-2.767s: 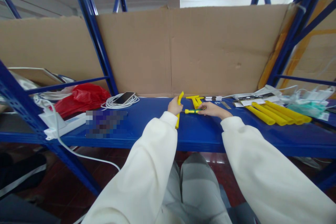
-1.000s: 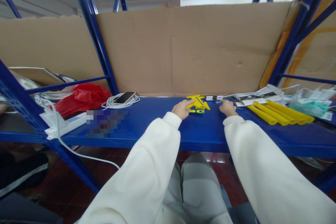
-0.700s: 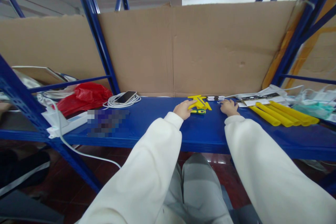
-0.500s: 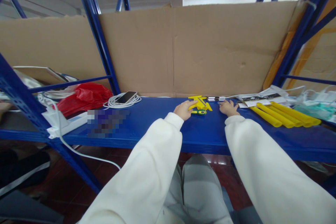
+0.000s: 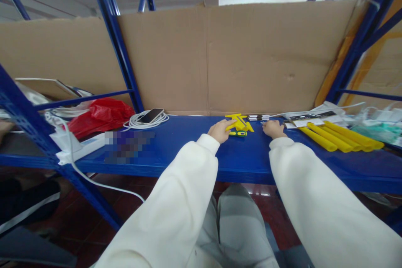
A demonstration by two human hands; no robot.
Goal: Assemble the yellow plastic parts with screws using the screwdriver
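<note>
Yellow piece, pinched in the left hand, needs steadiness, while the right hand, apart, grip unclear, needs a light touch.

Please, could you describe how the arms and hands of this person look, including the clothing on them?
The left hand and right hand are bare, without gloves. Loose, plain off-white long sleeves cover both arms, ending in gathered cuffs. No print is visible.
</note>
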